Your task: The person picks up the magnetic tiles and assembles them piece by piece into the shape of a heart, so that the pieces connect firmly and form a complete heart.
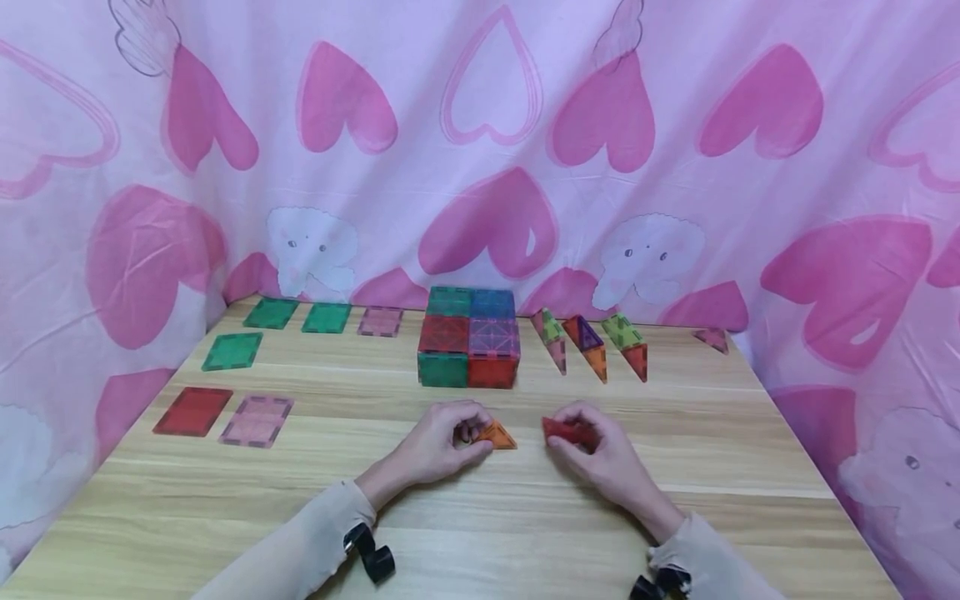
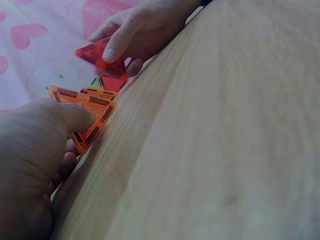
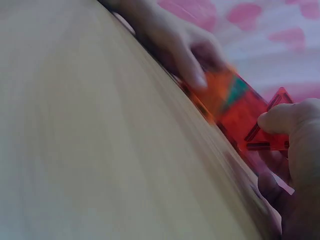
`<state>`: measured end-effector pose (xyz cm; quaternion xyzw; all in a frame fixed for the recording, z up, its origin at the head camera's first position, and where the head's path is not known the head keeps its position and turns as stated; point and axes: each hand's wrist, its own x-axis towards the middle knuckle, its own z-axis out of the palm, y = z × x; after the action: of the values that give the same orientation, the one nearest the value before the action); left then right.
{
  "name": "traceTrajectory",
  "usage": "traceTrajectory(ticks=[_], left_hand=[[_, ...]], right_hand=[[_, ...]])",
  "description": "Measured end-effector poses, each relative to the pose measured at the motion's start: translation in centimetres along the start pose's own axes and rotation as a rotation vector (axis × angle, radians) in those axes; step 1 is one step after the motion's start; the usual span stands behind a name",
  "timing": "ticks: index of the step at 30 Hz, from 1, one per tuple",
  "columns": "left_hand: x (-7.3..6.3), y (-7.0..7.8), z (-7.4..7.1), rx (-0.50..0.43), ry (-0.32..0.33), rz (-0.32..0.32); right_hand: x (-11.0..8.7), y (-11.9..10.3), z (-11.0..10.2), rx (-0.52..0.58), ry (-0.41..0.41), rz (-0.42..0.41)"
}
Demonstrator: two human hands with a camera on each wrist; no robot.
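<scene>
My left hand (image 1: 442,443) pinches an orange triangular magnetic tile (image 1: 500,436) between thumb and fingers, low over the table. The left wrist view shows this orange triangle (image 2: 92,116) with dark strips along its edges. A red triangular magnetic tile (image 1: 564,431) is pinched in my right hand (image 1: 603,458), a short gap to the right of the orange one. In the right wrist view the thumb covers part of the red triangle (image 3: 267,137). Just beyond both hands stands a block of coloured square tiles (image 1: 468,337), with green, blue, red and purple faces.
Right of the block lie paired triangles: pink-green (image 1: 550,336), purple-orange (image 1: 587,343) and green-red (image 1: 626,343). A small pink triangle (image 1: 712,338) lies near the far right corner. At left are green squares (image 1: 232,351), a red square (image 1: 193,412) and pink squares (image 1: 257,421). A pink curtain (image 1: 480,150) surrounds the table.
</scene>
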<state>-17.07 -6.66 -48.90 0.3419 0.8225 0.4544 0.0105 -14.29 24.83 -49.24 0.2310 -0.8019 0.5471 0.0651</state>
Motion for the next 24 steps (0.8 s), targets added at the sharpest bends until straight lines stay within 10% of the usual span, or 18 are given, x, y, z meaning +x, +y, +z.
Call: traceTrajectory(ticks=[6,24], left_hand=[[0.1,0.1,0.1,0.005,-0.002,0.014],[0.0,-0.1,-0.1,-0.006,-0.016,0.002]], right_hand=[[1.1,-1.2,2.9,0.057,-0.139,-0.029],[1.5,-1.4,3.3,-0.032,-0.200,0.046]])
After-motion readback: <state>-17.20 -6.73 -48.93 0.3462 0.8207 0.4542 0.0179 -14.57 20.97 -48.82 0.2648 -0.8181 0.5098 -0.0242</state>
